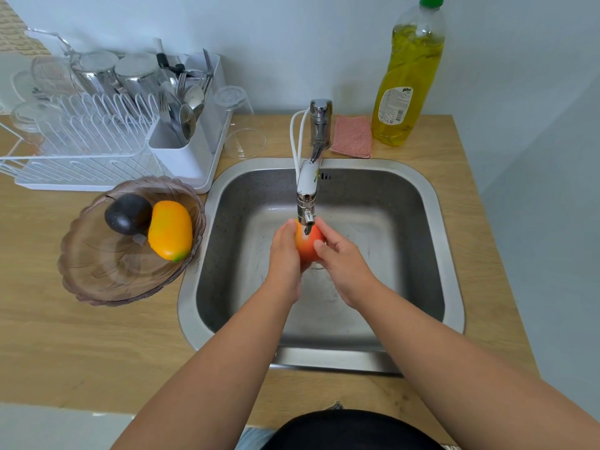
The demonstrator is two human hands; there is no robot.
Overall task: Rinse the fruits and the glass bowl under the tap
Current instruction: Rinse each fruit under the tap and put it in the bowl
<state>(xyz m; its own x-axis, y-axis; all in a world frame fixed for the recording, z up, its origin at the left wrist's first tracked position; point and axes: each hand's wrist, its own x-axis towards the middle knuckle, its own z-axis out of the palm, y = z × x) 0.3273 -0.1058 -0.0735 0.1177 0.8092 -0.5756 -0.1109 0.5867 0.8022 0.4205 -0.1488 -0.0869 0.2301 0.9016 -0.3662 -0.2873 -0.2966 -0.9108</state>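
Status entry, head view. I have a red-orange fruit [307, 246] under the tap [306, 203], over the middle of the steel sink [418, 222]. My left hand [284, 258] cups it from the left, fingers curled round its side; my right hand [341, 261] grips it from the right, thumb across its front. Both hands are clamped on this one fruit.

Water: I cannot make out a clear stream against the fruit, but the sink floor looks wet and splashed, so I judge the tap is probably running.

Not yet rinsed, by my reading: the yellow mango [170, 230] and the dark round fruit [128, 214], possibly a plum, both lie in the tinted glass bowl [97, 274], touching each other. The bowl stands on the wooden surface [65, 345] just left of the sink, in front of the dish rack [81, 147]. Whether either has been wetted I cannot tell from here.

Progress estimate: early. One fruit of three is in hand under the tap; two fruits and the bowl itself are left. The bowl must be emptied before it can go under the tap.
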